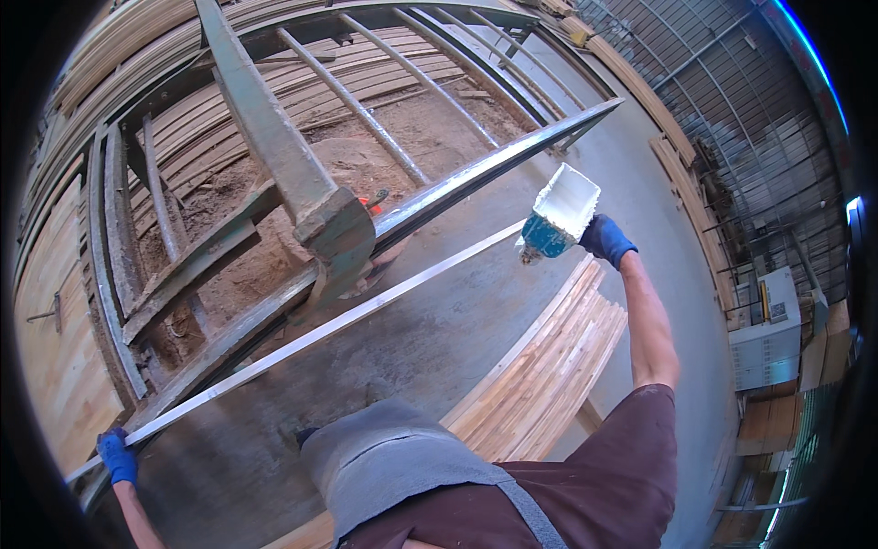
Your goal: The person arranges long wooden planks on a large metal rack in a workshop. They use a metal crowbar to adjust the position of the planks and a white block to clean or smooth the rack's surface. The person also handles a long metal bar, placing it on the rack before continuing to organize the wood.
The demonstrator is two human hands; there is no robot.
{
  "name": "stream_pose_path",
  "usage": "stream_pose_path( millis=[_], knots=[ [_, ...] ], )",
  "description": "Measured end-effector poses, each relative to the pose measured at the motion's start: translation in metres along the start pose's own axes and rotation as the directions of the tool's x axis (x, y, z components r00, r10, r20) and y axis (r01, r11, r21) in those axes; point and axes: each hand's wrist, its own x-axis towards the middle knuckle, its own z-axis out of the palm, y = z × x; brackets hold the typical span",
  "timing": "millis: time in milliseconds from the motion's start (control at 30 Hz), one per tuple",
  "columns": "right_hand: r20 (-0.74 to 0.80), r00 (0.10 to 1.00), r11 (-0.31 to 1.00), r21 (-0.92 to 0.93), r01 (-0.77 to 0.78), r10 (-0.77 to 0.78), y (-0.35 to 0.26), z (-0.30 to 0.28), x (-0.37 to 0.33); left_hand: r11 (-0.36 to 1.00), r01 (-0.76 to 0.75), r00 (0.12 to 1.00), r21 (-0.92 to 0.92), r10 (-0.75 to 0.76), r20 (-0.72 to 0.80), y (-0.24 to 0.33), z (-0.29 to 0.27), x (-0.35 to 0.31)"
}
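My left hand [117, 457], in a blue glove, is closed around a long, thin, whitish wooden strip [366, 309] near its left end. The strip slants up to the right across my front, just on the near side of a metal frame. Its far right end meets a small box-shaped container [565, 203], blue outside and thickly coated in white inside. My right hand [607, 240], also blue-gloved, grips this container on its right side with the arm stretched out. Whether the strip enters the container or only touches it, I cannot tell.
The metal rack [402, 156] with round rollers and a thick green post [274, 128] stands ahead. Sawdust [384, 128] and stacked boards lie behind it. Light wooden strips [540, 375] are piled at my front right. A white cabinet [766, 329] stands at the far right.
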Motion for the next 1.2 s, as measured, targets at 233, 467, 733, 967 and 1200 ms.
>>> stream_pose_path(
  millis=[233, 467, 733, 967, 1200],
  knots=[
    [-0.019, 0.999, 0.994, 0.097, -0.042, 0.044, 0.024, -0.034, 0.016, 1.0, -0.014, 0.998, -0.001, 0.014, -0.057, 0.001, 0.008, 0.002],
    [-0.01, 0.996, 0.976, 0.198, -0.089, 0.093, 0.014, -0.012, 0.046, 0.997, 0.075, 0.997, 0.02, -0.076, 0.024, -0.015, 0.02, -0.004],
    [-0.008, 0.991, 0.954, 0.274, -0.124, 0.131, 0.004, -0.003, 0.043, 0.998, 0.045, 0.999, 0.034, -0.045, 0.011, -0.005, 0.011, -0.001],
    [-0.009, 0.996, 0.953, 0.292, -0.079, 0.086, -0.006, 0.011, 0.042, 0.999, 0.043, 0.999, 0.025, -0.043, 0.008, -0.002, 0.004, -0.002],
    [-0.056, 0.992, 0.957, 0.274, -0.097, 0.116, -0.01, 0.006, 0.034, 0.999, 0.038, 0.999, -0.017, -0.038, -0.006, -0.003, 0.006, -0.004]
  ],
)
